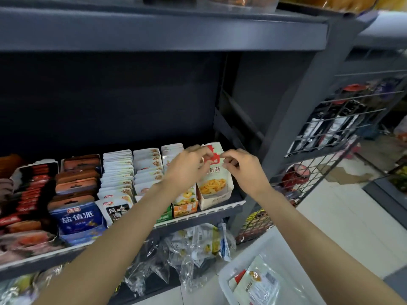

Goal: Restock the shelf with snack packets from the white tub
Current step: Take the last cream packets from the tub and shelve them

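Nearest, at the lower right, the white tub (233,267) sits on the floor with at least one pale snack packet (257,282) lying in it, so by my reading the restocking is not finished. Above it, both forearms reach up to the right end of the shelf (209,213). The left hand (187,167) and the right hand (241,165) have curled fingers that meet at the top edge of a red-and-white mushroom packet (214,170), each seeming to pinch that edge, though blur hides the exact contact. That packet stands upright in the open display box (217,198) at the far right of the row. To the left, further boxes hold tight files of white packets (117,170), then brown packets (77,179) and blue ones (80,216); these look well filled. Beyond, the dark back panel (110,95) rises to the upper shelf (154,29).
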Action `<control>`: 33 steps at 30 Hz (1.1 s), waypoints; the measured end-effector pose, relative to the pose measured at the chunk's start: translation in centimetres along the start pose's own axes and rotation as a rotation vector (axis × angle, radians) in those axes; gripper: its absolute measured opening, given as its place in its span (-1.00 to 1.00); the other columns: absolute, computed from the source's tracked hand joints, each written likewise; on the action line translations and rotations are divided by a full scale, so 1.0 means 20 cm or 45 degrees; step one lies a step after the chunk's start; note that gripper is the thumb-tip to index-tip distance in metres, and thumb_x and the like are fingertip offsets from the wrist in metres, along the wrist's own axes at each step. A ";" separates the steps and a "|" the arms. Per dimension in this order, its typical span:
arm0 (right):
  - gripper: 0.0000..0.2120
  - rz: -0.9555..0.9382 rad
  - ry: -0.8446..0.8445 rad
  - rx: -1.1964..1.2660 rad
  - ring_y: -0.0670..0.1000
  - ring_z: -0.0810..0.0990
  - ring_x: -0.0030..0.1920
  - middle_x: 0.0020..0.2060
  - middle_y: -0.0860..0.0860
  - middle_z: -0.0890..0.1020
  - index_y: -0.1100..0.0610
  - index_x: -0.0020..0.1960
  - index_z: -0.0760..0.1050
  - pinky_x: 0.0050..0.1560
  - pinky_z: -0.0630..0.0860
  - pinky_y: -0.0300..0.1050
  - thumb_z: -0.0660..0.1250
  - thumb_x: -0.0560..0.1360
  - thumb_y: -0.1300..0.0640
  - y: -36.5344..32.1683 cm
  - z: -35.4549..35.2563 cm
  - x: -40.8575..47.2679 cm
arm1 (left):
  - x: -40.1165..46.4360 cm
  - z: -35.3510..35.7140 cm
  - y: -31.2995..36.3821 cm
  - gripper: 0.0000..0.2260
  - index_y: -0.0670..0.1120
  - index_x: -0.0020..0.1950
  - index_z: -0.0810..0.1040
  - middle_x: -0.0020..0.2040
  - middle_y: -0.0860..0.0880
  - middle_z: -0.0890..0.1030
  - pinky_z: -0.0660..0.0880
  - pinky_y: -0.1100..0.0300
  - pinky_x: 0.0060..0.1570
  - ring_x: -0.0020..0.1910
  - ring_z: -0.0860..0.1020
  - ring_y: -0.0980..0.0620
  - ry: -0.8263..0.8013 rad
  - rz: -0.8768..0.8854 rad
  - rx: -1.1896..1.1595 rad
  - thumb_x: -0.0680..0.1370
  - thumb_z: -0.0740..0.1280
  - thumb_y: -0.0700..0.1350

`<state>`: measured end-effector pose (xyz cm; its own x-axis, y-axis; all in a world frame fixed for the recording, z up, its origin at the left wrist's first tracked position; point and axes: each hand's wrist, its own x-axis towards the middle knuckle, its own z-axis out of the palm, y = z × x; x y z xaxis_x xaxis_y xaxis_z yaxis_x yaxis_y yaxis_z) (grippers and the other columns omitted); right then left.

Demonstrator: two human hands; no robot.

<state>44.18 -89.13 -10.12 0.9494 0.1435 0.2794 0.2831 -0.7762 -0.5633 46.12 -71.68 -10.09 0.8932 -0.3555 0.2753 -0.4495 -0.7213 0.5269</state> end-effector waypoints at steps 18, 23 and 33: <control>-0.75 0.882 -0.563 -0.095 0.10 0.57 0.12 0.09 0.08 0.61 0.11 0.16 0.54 0.09 0.47 -0.11 0.21 0.52 0.21 0.83 0.29 -1.62 | -0.87 1.19 0.44 -0.76 -0.07 0.23 0.48 0.20 -0.05 0.51 0.47 0.06 0.09 0.17 0.48 -0.05 -0.914 -0.164 -0.008 0.58 0.22 -0.11; -0.43 0.924 -0.632 0.081 0.11 0.33 0.39 0.42 0.12 0.32 0.17 0.51 0.07 0.34 0.31 -0.07 0.20 0.58 0.11 0.87 0.42 -1.81 | -0.94 1.38 0.45 -0.70 -0.07 0.31 0.42 0.30 -0.05 0.44 0.42 0.07 0.11 0.28 0.40 -0.06 -1.022 -0.157 0.210 0.58 0.23 -0.12; -0.19 0.998 -0.980 -0.411 -0.05 -0.26 0.51 0.50 -0.03 -0.29 0.10 0.51 -0.33 0.50 -0.10 0.07 0.15 0.56 -0.14 1.04 0.37 -1.96 | -0.91 1.57 0.36 -0.21 -0.10 0.52 0.06 0.53 -0.08 0.06 0.27 0.00 0.35 0.49 0.11 -0.07 -1.294 0.003 0.654 0.43 0.45 -0.03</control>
<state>13.86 -106.30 -38.45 0.7123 -0.1979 -0.6734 -0.3660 -0.9234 -0.1157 26.92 -89.15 -36.54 0.5929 -0.5055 -0.6268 -0.6025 -0.7949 0.0712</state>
